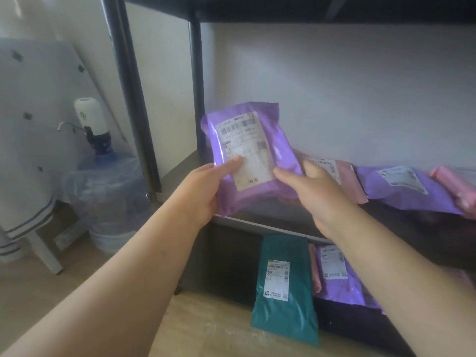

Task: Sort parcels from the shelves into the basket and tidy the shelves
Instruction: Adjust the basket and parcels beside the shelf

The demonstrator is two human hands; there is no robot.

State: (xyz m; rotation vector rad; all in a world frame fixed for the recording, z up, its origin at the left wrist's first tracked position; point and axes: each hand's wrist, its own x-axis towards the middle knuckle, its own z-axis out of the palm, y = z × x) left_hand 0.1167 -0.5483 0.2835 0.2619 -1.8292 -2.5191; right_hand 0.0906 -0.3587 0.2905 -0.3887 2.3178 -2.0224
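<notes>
While both hands are raised before the dark shelf unit, the head view shows the following.

Held parcel: a purple parcel with a white shipping label, tilted, lifted above the front edge of the middle shelf.
Left hand: gripping the parcel's lower left edge, thumb across the label.
Right hand: clasping the parcel's lower right side, thumb on the front.
Middle shelf, right: a pink parcel, a second purple parcel and another pink one, lying flat.
Lower shelf: a teal parcel overhanging the front; beside it a purple labelled parcel.
Left of unit: a water bottle with pump, on the floor.
</notes>
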